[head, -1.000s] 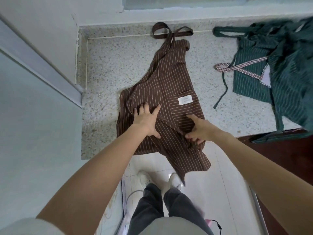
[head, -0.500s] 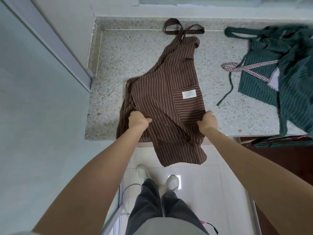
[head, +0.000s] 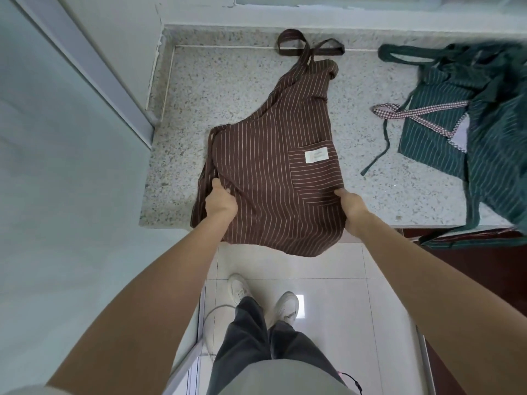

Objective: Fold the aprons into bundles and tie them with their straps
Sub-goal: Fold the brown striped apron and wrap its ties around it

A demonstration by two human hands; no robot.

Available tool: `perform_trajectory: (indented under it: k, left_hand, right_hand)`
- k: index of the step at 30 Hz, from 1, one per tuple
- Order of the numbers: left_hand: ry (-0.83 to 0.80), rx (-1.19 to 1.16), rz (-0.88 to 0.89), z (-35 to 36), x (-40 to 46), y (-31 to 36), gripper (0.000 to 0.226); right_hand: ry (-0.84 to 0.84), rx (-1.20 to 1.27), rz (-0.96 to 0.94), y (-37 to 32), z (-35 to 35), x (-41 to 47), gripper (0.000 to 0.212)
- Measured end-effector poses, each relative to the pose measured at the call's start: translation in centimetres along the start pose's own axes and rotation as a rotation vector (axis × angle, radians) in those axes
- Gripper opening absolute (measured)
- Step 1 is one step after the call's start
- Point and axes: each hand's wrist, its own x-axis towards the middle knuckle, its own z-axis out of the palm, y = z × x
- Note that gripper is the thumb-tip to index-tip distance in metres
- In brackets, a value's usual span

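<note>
A brown striped apron [head: 268, 155] lies folded lengthwise on the speckled stone counter [head: 205, 89], bib away from me, its lower part hanging over the front edge. Its neck strap [head: 308, 48] loops at the back wall. A white label [head: 316, 155] marks its pocket. My left hand [head: 219, 202] grips the apron's left edge near the counter's front. My right hand [head: 349, 205] grips the right edge below the pocket. A dark green striped apron [head: 467, 121] lies crumpled at the right.
A red-and-white checked strap [head: 413, 112] crosses the green apron, and a thin green tie [head: 382, 149] trails toward the brown one. A wall and pale panel bound the counter at left. Dark wood [head: 467, 260] sits below the counter's right. My feet stand on white floor tiles.
My hands went from pressing flat on the apron's middle to gripping its left and right edges. The fabric between them is now spread smooth and the hem hangs shorter over the edge.
</note>
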Motion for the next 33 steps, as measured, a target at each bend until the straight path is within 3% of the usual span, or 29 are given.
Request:
perform_trajectory:
  k: [3, 9, 13, 17, 21, 27, 31, 33]
  left_hand:
    - [0.0, 0.019, 0.006, -0.4, 0.1, -0.3, 0.043]
    - [0.139, 0.02, 0.095, -1.5, 0.7, -1.4, 0.033]
    - [0.101, 0.016, 0.053, -1.7, 0.9, -1.4, 0.039]
    - [0.044, 0.049, 0.073, -1.3, 0.8, -1.3, 0.034]
    - [0.136, 0.084, 0.029, -0.9, 0.7, -1.5, 0.03]
    - [0.14, 0.139, 0.001, -1.0, 1.1, -1.3, 0.032]
    - [0.181, 0.202, -0.133, -1.0, 1.2, -0.6, 0.032]
    - [0.137, 0.187, -0.126, -1.1, 1.7, -0.5, 0.034]
  right_hand:
    - [-0.129, 0.042, -0.066, 0.3, -1.2, -0.6, 0.033]
    - [0.022, -0.109, -0.167, -0.4, -1.6, 0.1, 0.049]
    - [0.047, -0.261, -0.153, -0.4, -0.9, 0.5, 0.062]
    - [0.022, -0.314, -0.178, -0.1, -0.8, 0.7, 0.044]
    - [0.116, -0.478, -0.294, 0.1, -1.0, 0.5, 0.04]
    - [0.157, -0.601, -0.319, 0.4, -0.3, 0.2, 0.068]
    - [0.283, -1.043, -0.573, 0.1, 0.2, -0.1, 0.09]
    - [0.176, -1.176, -0.745, -0.3, 0.8, 0.1, 0.09]
